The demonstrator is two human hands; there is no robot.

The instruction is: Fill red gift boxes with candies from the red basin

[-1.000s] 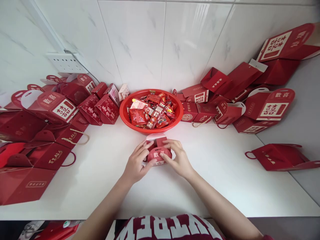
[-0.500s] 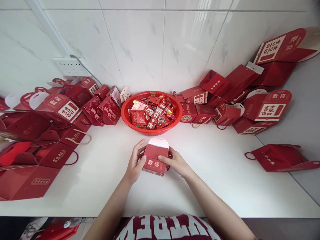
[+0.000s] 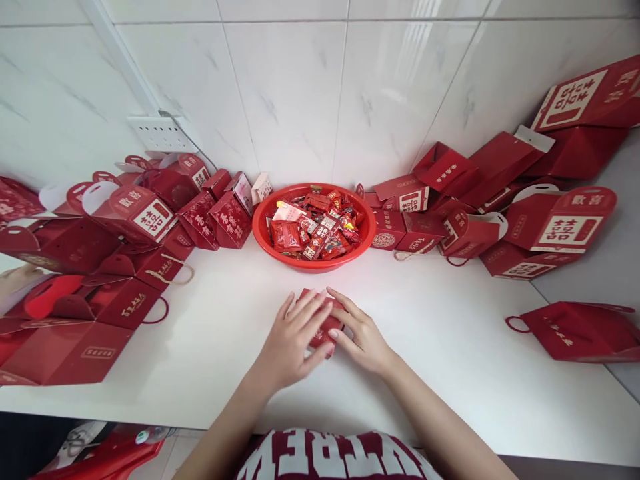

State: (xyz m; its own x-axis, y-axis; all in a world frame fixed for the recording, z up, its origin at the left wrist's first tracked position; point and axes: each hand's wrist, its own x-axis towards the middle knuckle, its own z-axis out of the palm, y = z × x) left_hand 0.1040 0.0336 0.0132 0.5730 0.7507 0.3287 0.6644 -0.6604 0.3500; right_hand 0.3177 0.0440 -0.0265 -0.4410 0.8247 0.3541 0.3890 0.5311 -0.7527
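Red card shows between spread fingers: a small box (image 3: 321, 335) lies under both hands, though whether it rests fully on the white tabletop (image 3: 475, 353) is hard to tell. Flat and loosely splayed, the left hand (image 3: 294, 343) covers its top without closing round it, while the right hand (image 3: 366, 339) curls at its right side, thumb nearer and fingers farther, seemingly holding it. Light, even pressure would suit this best, one hand steadying as the other presses, since thin card could dent under a hard push. Both forearms slant inward from the near edge, palms turned down, wrists fairly straight. Ahead of the fingertips and apart from them stands a red bowl (image 3: 314, 265) of wrapped sweets (image 3: 325, 227). Well out beyond the left hand, gift boxes (image 3: 133, 217) are piled; past the right hand stand further red cartons (image 3: 563, 223).
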